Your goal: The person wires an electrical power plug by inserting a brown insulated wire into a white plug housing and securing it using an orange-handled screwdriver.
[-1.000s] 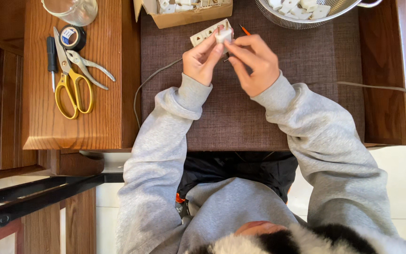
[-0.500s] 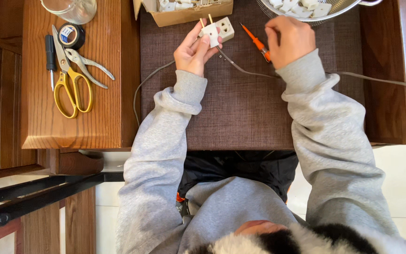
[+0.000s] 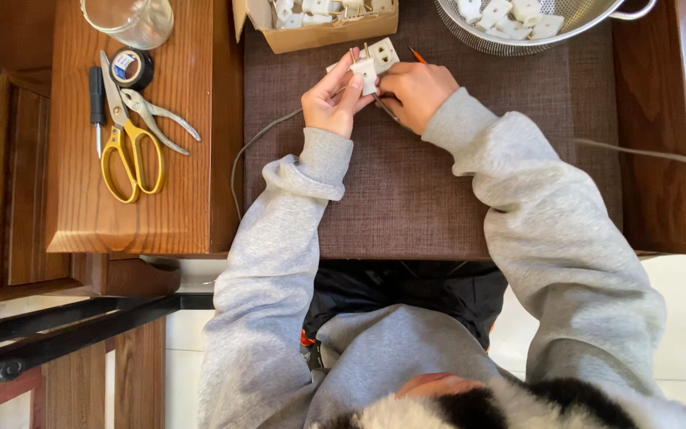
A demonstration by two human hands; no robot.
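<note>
My left hand (image 3: 333, 99) pinches a small white electrical plug (image 3: 365, 73) with metal prongs pointing up, held over the brown mat (image 3: 406, 191). My right hand (image 3: 416, 91) is closed right beside it, gripping an orange-handled screwdriver (image 3: 416, 56) whose tip end shows above the knuckles. A white socket piece (image 3: 383, 54) lies just behind the two hands. A thin grey cable (image 3: 252, 147) runs from the plug down and left across the mat.
A cardboard box (image 3: 319, 22) of white parts and a metal colander (image 3: 533, 24) of white plugs stand at the back. On the wooden side table (image 3: 184, 159) lie yellow scissors (image 3: 130, 143), pliers (image 3: 156, 119), black tape (image 3: 131, 67), a screwdriver and a glass jar (image 3: 129, 16).
My right hand swung out to the right with the screwdriver, then came back left against the plug in my left hand. The left hand stayed in place.
</note>
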